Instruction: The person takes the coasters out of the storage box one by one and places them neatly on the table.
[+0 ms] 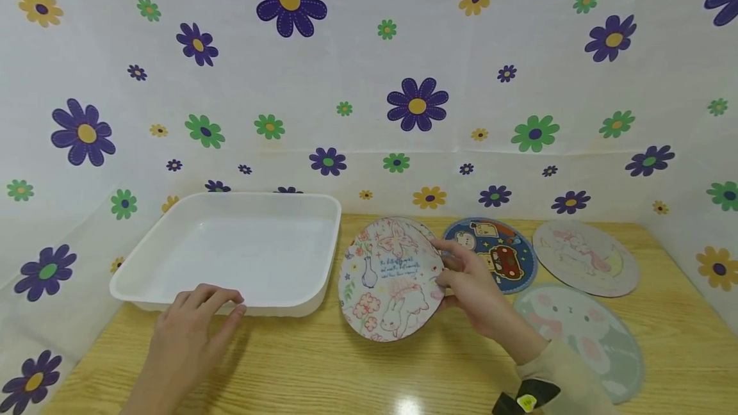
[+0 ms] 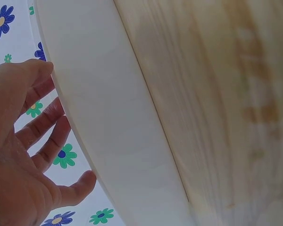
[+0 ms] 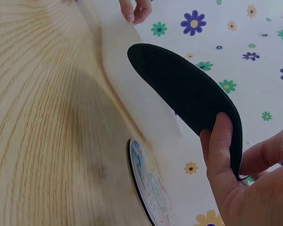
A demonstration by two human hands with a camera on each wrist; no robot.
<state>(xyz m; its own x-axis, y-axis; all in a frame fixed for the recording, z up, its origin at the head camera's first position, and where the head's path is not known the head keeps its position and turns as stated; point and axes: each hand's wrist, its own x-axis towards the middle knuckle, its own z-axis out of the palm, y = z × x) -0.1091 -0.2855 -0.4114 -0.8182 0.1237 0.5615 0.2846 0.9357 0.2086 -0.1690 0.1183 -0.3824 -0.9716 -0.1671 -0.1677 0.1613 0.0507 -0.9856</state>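
Note:
In the head view my right hand [image 1: 475, 293] pinches a round mouse pad [image 1: 389, 280] with a rabbit and flower print, tilted up over the table. The right wrist view shows its dark underside [image 3: 184, 84], with fingers against it. Another mouse pad [image 3: 151, 186] lies flat beneath, mostly hidden by the held one in the head view. My left hand [image 1: 193, 332] is at the front rim of a white tray [image 1: 227, 306], fingers loosely bent. In the left wrist view its fingertips [image 2: 61, 110] come right to the rim, thumb and fingers spread apart.
To the right lie a blue mouse pad [image 1: 507, 255] with cartoon figures, a pale pink one [image 1: 588, 258] and a green one [image 1: 582, 338] with a rabbit face. A flower-printed white cloth [image 1: 357, 69] stands behind the wooden table [image 1: 300, 364].

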